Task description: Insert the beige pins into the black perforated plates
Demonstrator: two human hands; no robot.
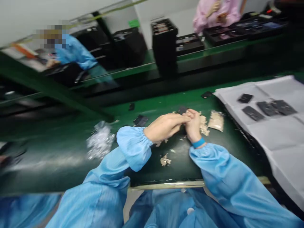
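Observation:
Both hands meet over the green work surface (152, 171). A small dark flat piece (182, 110) sticks out beyond the fingers of my right hand (193, 125), which are closed on it. My left hand (163, 126) reaches across with its fingers pinched against the right one; whatever is between its fingertips is hidden. Beige bits (203, 125) lie just right of the hands, beside a clear bag of beige pieces (216, 121). Another small beige heap (165, 160) is nearer my body. Behind the left wrist lies a dark part (140, 120).
At left is a crumpled clear plastic bag (100, 141). A white sheet (273, 133) on the right carries several black flat parts (253, 113). Beyond a green rail stand black bins (164, 41) and trays, with a co-worker in blue (73, 50) and another in pink (217, 14).

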